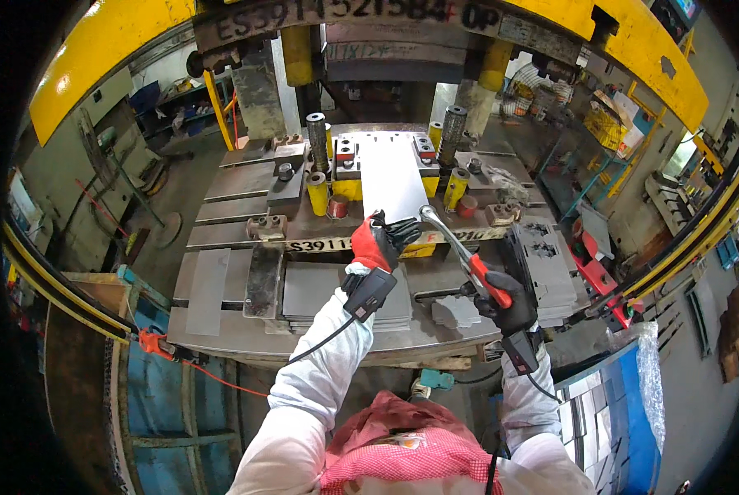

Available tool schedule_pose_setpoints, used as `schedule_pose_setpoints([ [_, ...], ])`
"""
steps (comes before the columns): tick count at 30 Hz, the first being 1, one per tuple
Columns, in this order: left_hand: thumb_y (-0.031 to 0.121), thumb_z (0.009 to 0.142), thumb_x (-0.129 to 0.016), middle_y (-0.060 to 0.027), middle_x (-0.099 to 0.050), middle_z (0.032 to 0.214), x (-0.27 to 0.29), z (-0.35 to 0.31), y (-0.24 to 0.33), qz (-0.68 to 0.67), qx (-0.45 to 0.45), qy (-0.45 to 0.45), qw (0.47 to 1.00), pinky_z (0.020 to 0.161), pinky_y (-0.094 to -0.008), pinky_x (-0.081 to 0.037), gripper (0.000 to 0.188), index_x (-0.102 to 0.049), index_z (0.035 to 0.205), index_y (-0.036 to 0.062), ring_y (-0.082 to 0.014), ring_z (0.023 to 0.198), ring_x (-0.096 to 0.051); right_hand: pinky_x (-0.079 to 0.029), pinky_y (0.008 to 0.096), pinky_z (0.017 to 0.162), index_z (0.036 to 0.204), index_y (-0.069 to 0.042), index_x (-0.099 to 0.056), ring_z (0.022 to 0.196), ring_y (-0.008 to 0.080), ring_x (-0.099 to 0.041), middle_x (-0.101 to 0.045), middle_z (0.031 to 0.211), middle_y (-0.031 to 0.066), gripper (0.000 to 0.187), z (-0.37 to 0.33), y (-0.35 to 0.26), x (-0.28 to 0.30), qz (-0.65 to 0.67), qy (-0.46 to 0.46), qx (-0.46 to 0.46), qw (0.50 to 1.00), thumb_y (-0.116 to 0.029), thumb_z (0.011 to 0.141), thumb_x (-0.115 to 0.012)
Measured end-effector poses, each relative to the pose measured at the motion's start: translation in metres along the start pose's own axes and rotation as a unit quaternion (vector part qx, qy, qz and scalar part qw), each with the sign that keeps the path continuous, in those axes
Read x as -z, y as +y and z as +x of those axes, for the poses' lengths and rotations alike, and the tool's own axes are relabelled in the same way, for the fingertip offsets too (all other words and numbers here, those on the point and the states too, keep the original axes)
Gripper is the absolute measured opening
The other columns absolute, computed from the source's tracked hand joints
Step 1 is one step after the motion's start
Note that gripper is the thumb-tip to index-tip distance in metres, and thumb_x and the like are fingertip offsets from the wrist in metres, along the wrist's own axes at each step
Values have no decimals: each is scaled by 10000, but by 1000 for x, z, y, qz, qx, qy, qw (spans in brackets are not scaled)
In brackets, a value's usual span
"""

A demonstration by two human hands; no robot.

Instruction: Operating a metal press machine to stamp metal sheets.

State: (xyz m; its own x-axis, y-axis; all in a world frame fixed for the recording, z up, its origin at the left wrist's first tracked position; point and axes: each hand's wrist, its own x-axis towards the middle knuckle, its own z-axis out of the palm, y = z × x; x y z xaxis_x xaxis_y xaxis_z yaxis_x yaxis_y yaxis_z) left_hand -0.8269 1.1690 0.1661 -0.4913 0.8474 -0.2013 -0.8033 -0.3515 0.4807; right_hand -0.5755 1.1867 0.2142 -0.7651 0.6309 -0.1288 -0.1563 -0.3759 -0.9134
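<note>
A bright, flat metal sheet point(393, 177) lies lengthwise over the lower die point(349, 169) in the press. My left hand point(379, 244), in a red and black glove, is closed on the sheet's near end. In a black glove, my right hand point(503, 302) grips the red handle of a long metal hand tool point(460, 250). The tool points up and to the left; its round head is close to the sheet's near right corner. Glare hides the surface detail of the sheet.
A stack of flat sheets point(303, 289) lies on the press table below my left hand. More sheets with cut-outs point(547, 272) are piled at the right. Upright guide posts point(317, 142) flank the die, under the yellow-edged upper press part point(122, 41). Blue crates stand lower left.
</note>
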Motion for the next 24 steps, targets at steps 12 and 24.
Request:
schedule_pose_setpoints([
  [12,286,888,-374,-294,-559,981,1,-4,-2,1,-7,-12,1000,732,-471,-506,345,-405,1092,9,-396,818,-594,-296,211,407,1215,-40,-423,489,108,-421,-555,762,88,519,0,9,13,28,-8,-9,1000,-303,779,-526],
  [24,369,878,-359,-273,-532,1080,14,9,0,37,0,-43,998,829,-420,-473,499,-440,1107,-67,-361,966,-559,-296,210,413,1197,-65,-439,471,111,-408,-586,792,137,500,3,9,4,37,-28,-8,999,-309,771,-531],
])
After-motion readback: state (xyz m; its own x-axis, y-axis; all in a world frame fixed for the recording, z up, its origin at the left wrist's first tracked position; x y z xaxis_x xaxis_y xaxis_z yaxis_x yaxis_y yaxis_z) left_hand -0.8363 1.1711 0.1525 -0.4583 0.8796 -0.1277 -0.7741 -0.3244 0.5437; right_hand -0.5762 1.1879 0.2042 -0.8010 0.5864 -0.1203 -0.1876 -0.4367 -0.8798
